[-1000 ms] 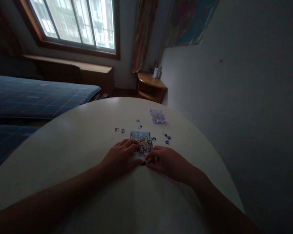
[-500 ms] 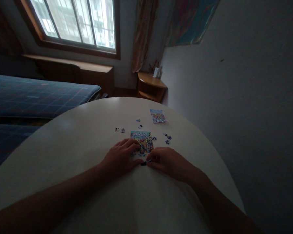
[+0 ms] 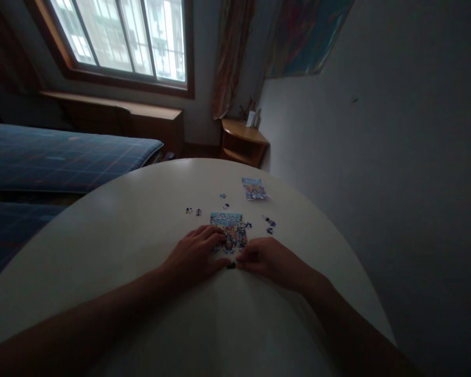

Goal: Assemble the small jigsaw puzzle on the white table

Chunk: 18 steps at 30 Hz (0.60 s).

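A small, colourful, partly built jigsaw puzzle (image 3: 230, 228) lies on a round white table (image 3: 141, 225). My left hand (image 3: 194, 256) rests flat on the table, its fingers lying against the puzzle's left lower edge. My right hand (image 3: 269, 259) sits at the puzzle's lower right corner with its fingertips pinched together on a small dark puzzle piece (image 3: 231, 265) near the bottom edge. Loose pieces lie scattered around: a pair at the left (image 3: 193, 211), a few behind (image 3: 223, 200), some at the right (image 3: 269, 224).
A small printed picture card (image 3: 254, 188) lies at the table's far right. Beyond the table are a bed with a blue checked cover (image 3: 63, 157), a window (image 3: 129, 36), a wooden corner shelf (image 3: 241, 139) and a wall close on the right.
My right hand has shifted slightly leftward along the puzzle's bottom edge with the small piece. My left hand has stayed in place.
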### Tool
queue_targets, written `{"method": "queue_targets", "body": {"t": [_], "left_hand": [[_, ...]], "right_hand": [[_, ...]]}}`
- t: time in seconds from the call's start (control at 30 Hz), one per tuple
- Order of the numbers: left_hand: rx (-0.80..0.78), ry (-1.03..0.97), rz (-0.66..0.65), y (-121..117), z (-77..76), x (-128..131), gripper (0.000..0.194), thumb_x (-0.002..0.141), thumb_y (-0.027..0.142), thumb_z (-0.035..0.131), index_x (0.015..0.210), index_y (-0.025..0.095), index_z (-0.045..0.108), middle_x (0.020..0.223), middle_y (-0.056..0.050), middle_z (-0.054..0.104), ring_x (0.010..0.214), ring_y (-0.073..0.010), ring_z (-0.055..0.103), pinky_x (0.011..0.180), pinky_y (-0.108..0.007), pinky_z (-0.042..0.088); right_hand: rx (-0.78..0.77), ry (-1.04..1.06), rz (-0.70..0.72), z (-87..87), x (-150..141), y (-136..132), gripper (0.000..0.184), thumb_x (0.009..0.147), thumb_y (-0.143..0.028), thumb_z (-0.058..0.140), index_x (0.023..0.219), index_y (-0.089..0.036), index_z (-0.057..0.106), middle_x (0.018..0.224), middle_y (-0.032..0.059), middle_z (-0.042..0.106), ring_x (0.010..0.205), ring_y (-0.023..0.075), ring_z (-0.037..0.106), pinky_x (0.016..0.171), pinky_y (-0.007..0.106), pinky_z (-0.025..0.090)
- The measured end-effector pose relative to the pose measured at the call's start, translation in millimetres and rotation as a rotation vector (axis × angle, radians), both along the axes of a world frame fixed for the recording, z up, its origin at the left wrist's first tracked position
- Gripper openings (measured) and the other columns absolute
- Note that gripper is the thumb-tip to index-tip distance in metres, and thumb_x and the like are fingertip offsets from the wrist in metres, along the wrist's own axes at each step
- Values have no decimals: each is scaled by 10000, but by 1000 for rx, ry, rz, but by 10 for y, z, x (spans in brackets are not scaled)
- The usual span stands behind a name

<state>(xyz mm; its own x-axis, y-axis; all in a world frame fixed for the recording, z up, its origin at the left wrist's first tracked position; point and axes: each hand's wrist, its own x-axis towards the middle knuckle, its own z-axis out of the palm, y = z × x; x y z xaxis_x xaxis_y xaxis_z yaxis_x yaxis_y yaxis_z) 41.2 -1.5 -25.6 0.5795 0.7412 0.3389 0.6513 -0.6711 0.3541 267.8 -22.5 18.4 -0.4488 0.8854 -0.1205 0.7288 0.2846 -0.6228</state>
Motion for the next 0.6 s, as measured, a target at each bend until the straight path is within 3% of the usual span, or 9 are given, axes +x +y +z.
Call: {"method": "queue_targets", "body": {"t": [0.2, 0.37, 0.5, 0.6], "left_hand": [[15, -14, -18, 34, -38, -13, 373, 808, 384, 748, 1122, 234, 613, 1258, -38, 625, 1190, -260, 545, 1015, -462, 482], [21, -24, -11, 32, -34, 6, 300, 870, 371, 676, 1126, 225, 620, 1254, -58, 626, 1173, -255, 555, 996, -451, 494], [57, -11, 137, 112, -5, -83, 232, 947, 334, 559, 1121, 203, 639, 1270, -70, 627, 1181, -247, 557, 1016, -443, 480], [59, 66, 285, 272, -2, -258, 306, 949, 269, 499, 1222, 194, 617, 1350, -77, 595, 1219, -264, 540, 1053, -458, 449]], "right_hand": [[20, -11, 54, -30, 39, 26, 67, 819, -245, 704, 840, -183, 716, 751, -8, 682, 657, 112, 599, 604, 219, 399], [37, -11, 94, -3, 50, 28, 85, 833, -240, 694, 900, -189, 712, 744, -13, 659, 644, 101, 572, 608, 215, 390], [53, 27, 53, 27, 65, 56, 169, 865, -328, 684, 956, -187, 707, 677, -25, 622, 590, 97, 531, 572, 216, 366], [91, 80, 12, 28, 94, 108, 178, 903, -342, 638, 929, -176, 700, 619, -38, 584, 550, 90, 486, 552, 216, 344]]}}
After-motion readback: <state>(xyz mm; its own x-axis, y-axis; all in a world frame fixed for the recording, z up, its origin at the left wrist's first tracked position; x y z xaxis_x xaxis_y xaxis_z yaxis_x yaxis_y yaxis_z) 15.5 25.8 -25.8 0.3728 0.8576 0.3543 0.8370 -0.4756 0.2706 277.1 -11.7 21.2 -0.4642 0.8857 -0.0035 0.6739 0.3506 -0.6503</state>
